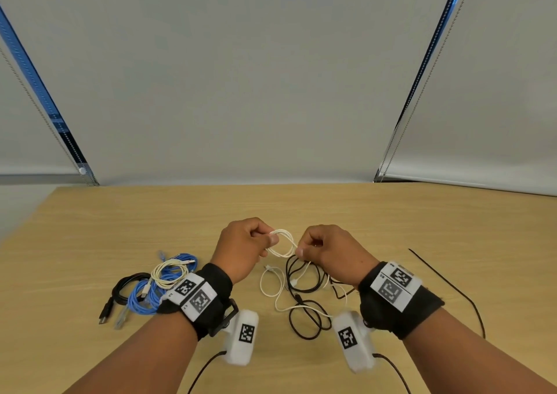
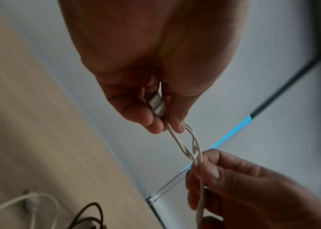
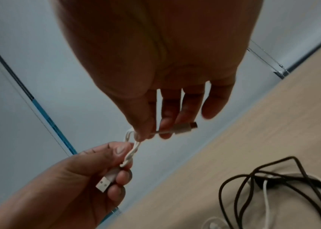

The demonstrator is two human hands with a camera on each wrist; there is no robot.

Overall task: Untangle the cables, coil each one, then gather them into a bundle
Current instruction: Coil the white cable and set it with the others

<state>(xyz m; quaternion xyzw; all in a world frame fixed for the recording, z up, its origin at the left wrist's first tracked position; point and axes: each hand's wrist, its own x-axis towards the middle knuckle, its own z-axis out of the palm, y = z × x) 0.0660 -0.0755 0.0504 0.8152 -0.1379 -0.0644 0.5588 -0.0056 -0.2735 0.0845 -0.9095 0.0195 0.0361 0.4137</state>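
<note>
**White cable coil nearly closed**

While held up between both hands, small white cable (image 1: pixel 281 242) wound into a tight loop above the counter (image 1: pixel 301 206). Left hand (image 1: pixel 241 247) pinching the USB-A plug (image 3: pixel 104 183) end, grip narrow on the loop; right hand (image 1: pixel 328 253) pinching the small plug (image 3: pixel 185 127) end, grip likewise narrow. Left of the loop, finished coils (image 1: pixel 156 285) lying in a pile. Just below the loop, a black-and-white tangle (image 1: pixel 301 291) still knotted on the counter. Step in hand, by the look of it: coiling this one. Next up, probably: tucking the loose end, setting it with the pile, then tackling the tangle.
</note>
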